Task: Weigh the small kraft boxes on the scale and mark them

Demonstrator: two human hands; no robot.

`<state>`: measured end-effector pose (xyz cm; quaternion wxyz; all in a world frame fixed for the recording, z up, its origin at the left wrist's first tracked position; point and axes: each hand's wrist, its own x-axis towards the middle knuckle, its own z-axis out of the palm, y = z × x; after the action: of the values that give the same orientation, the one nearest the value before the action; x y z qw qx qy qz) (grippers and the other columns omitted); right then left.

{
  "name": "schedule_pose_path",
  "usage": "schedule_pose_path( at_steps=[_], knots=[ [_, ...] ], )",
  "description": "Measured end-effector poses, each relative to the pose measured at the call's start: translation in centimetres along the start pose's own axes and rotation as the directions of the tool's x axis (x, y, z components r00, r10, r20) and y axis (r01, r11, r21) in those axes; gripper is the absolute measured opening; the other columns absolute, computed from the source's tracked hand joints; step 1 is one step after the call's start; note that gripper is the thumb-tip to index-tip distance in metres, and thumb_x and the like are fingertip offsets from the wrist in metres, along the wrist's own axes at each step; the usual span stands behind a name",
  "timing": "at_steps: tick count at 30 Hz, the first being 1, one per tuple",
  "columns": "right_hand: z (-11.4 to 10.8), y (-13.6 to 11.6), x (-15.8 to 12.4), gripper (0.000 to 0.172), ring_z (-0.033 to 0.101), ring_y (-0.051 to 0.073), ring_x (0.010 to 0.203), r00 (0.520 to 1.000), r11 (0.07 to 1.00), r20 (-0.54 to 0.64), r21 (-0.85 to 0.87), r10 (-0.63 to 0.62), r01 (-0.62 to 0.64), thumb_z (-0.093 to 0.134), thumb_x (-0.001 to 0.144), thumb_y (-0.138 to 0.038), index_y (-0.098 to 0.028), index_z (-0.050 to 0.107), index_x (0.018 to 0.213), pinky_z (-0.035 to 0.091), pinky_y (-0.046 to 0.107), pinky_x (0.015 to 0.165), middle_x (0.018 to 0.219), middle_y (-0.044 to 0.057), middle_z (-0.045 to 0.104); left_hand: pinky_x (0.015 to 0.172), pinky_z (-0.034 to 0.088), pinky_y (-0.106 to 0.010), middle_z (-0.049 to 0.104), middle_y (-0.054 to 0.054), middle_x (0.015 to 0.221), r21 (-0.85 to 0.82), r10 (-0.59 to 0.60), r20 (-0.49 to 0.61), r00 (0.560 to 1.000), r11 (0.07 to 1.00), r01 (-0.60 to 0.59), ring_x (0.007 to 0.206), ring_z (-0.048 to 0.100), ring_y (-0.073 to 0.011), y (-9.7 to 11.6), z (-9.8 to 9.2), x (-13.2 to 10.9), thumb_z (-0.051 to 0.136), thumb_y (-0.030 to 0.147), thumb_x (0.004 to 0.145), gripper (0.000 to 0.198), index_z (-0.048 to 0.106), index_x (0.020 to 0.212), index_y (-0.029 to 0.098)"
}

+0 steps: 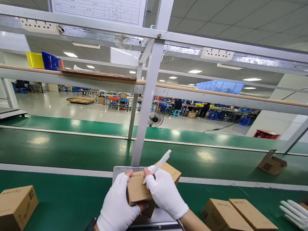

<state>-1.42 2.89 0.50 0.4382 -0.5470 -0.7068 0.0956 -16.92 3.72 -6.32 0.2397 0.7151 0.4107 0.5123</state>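
My left hand [117, 207], in a white glove with bare fingertips and a dark watch at the wrist, is closed around the left side of a small brown cardboard box [138, 191]. My right hand [167, 194], gloved the same way, pinches a slim white pen [161, 162] pointing up and right, and its fingers also press on the box's right side. Printed marks run along the box's top edge. Both hands are above a weighing scale [118, 171] with a metal pan and a green-lit display. Behind my right hand, another cardboard box [171, 170] shows in part.
One box [13, 212] lies on the green belt at left; a pair, including a nearer box [226, 218], stands at right. Another person's gloved hand [302, 216] holds a box at far right. An opened carton [272, 164] lies farther back. A metal post [148, 94] rises ahead.
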Motion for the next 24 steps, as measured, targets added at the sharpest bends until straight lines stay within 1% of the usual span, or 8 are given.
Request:
schedule_pose_path(
  at_steps=[3,9,11,15,21,24],
  knots=[
    [0.14,0.14,-0.08,0.041,0.068,0.024,0.073,1.000,1.000,-0.020,-0.014,-0.002,0.001,0.037,0.094,-0.048,-0.022,0.061,0.074,0.048,0.031,0.069,0.073,0.007,0.071,0.104,0.047,-0.043,0.052,-0.006,0.128,-0.006,-0.006,0.004,1.000,1.000,0.006,0.116,0.054,-0.0265,0.04,0.06,-0.03,0.077,0.028,0.063,0.079,0.043,0.134,0.025],
    [0.08,0.13,-0.09,0.043,0.068,0.027,0.075,0.999,0.993,-0.018,-0.111,-0.036,0.034,0.032,0.093,-0.048,-0.022,0.059,0.073,0.047,0.034,0.072,0.075,0.010,0.071,0.107,0.045,-0.043,0.051,-0.007,0.130,-0.002,-0.001,-0.001,1.000,1.000,0.001,0.119,0.053,-0.0268,-0.06,0.09,0.08,0.078,0.029,0.062,0.081,0.043,0.135,0.024],
    [0.05,0.07,-0.09,0.042,0.068,0.026,0.074,0.999,0.996,-0.020,-0.085,-0.043,0.041,0.033,0.093,-0.049,-0.022,0.059,0.073,0.047,0.033,0.070,0.073,0.009,0.070,0.107,0.045,-0.043,0.051,-0.007,0.130,-0.004,0.002,0.002,1.000,1.000,-0.002,0.118,0.053,-0.0269,-0.07,0.06,0.10,0.078,0.030,0.063,0.080,0.043,0.135,0.024],
    [0.04,-0.07,-0.25,0.045,0.066,0.024,0.068,0.999,1.000,-0.044,0.025,-0.002,0.003,0.034,0.093,-0.053,-0.023,0.056,0.068,0.048,0.031,0.066,0.067,0.007,0.068,0.105,0.046,-0.042,0.052,-0.007,0.129,-0.010,0.005,0.005,1.000,1.000,-0.005,0.116,0.054,-0.0268,-0.03,0.01,0.07,0.077,0.027,0.062,0.079,0.043,0.134,0.023],
    [0.00,-0.13,-0.23,0.044,0.066,0.024,0.070,0.999,1.000,-0.041,0.006,-0.001,0.002,0.035,0.093,-0.053,-0.023,0.057,0.069,0.049,0.032,0.068,0.070,0.008,0.069,0.106,0.045,-0.042,0.051,-0.007,0.130,-0.012,0.006,0.012,1.000,1.000,-0.006,0.118,0.053,-0.0263,-0.07,0.03,0.05,0.078,0.027,0.062,0.081,0.042,0.135,0.024],
    [0.03,-0.12,-0.21,0.044,0.066,0.024,0.069,0.999,1.000,-0.038,0.016,0.003,-0.002,0.037,0.093,-0.054,-0.023,0.056,0.068,0.049,0.031,0.066,0.070,0.008,0.068,0.106,0.046,-0.042,0.051,-0.007,0.130,-0.019,0.002,0.011,1.000,1.000,-0.002,0.118,0.054,-0.0263,0.01,0.02,-0.04,0.078,0.028,0.063,0.080,0.042,0.135,0.025]
  ],
)
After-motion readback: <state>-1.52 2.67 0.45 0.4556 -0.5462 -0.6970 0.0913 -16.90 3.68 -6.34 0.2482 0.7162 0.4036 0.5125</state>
